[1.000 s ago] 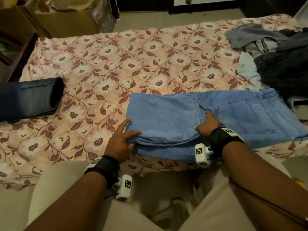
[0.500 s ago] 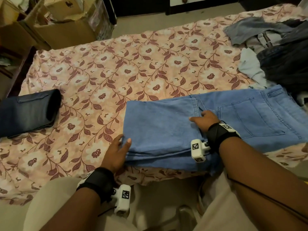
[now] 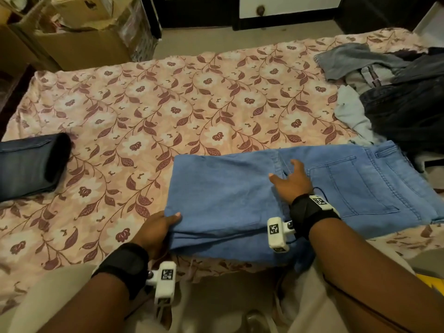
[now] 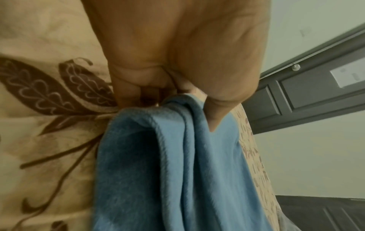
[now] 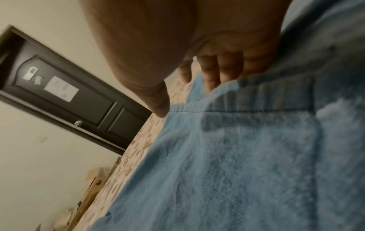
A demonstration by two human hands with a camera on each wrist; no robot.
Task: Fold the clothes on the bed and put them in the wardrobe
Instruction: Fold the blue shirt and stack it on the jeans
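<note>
— While the light blue jeans lie folded across the near edge of the bed, where are the hands?

— The left hand is at the folded end, near the bed's edge. Its thumb lies on top of the denim and the fingers go under the layers, so it pinches the fold; the left wrist view shows the stacked layers caught between thumb and fingers.

— And the other one?

— The right hand rests on the middle of the jeans, just beside the back pocket, fingers spread and fairly straight, pressing the cloth flat. It grips nothing.

— What else is on the bed?

— A pair of dark jeans, already folded, lies at the left edge, well apart from the blue pair. At the far right sits a heap of unfolded clothes, grey, pale and dark pieces tangled together, touching the waistband end of the blue jeans. Beyond the bed stand cardboard boxes.
</note>
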